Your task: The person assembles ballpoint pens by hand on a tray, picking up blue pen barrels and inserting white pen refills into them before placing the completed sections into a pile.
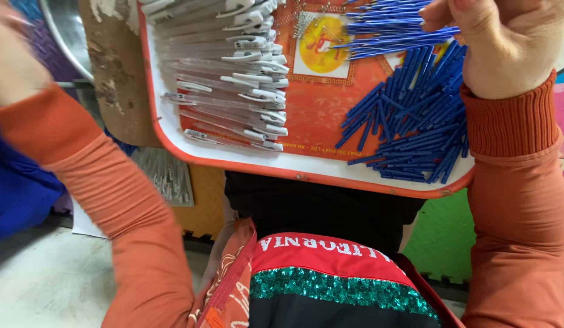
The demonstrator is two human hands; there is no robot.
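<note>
A red plastic tray with a white rim (233, 159) rests across the person's lap and carries everything in reach; its near edge runs from lower left to lower right, just above the dark clothing. To the tray's left stand a worn brown wooden board (115, 73) and the curved rim of a grey metal basin (63, 36), both close against the tray's left edge. Below that edge lies a pale concrete floor (45, 279), and green foam matting (443, 243) shows under the tray's near right corner.

On the tray's left half lies a stack of clear plastic pen barrels with white clips (233, 73), laid roughly parallel, clips toward the tray's middle. On the right half sits a loose heap of blue plastic pen refill tubes (415, 133), crossing each other at many angles and reaching right up to the near right rim. Between the two piles a strip of the tray's red and yellow printed bottom stays bare.

The right hand (506, 39) hovers over the far right of the tray, fingers curled and pinching a fanned bundle of the blue tubes (391, 27), tips pointing left. The left hand (8, 54) is raised beyond the tray's left edge, blurred, so I cannot tell how its fingers stand.
</note>
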